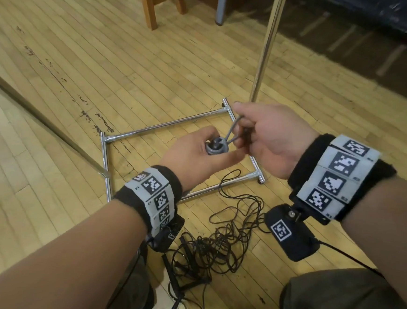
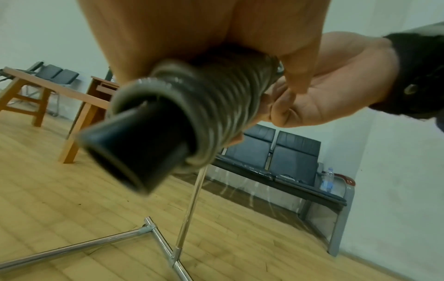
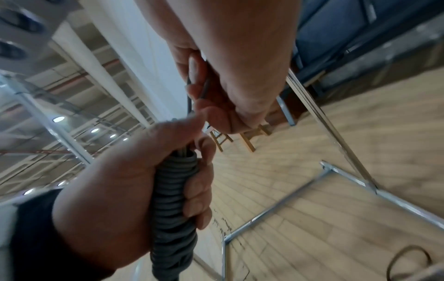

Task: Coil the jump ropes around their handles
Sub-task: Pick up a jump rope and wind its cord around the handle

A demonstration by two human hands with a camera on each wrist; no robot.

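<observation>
My left hand [image 1: 195,152] grips a jump-rope handle bundle wound tight with grey rope coils [image 1: 216,149], held upright and seen end on. In the left wrist view the coils [image 2: 216,106] run up into my palm and a black handle end [image 2: 134,150] sticks out below. My right hand [image 1: 266,134] pinches a short loop of the grey rope [image 1: 232,130] that rises from the top of the coil. In the right wrist view its fingers [image 3: 228,85] hold that rope [image 3: 190,98] just above the left hand [image 3: 115,199]. A tangled black jump rope [image 1: 217,246] lies on the floor below my wrists.
A chrome rack base [image 1: 163,125] lies on the wooden floor under my hands, with its pole [image 1: 269,39] rising behind the right hand. A wooden stool [image 1: 161,4] and a row of dark bench seats [image 1: 356,8] stand further back. My knee [image 1: 330,293] is at the bottom right.
</observation>
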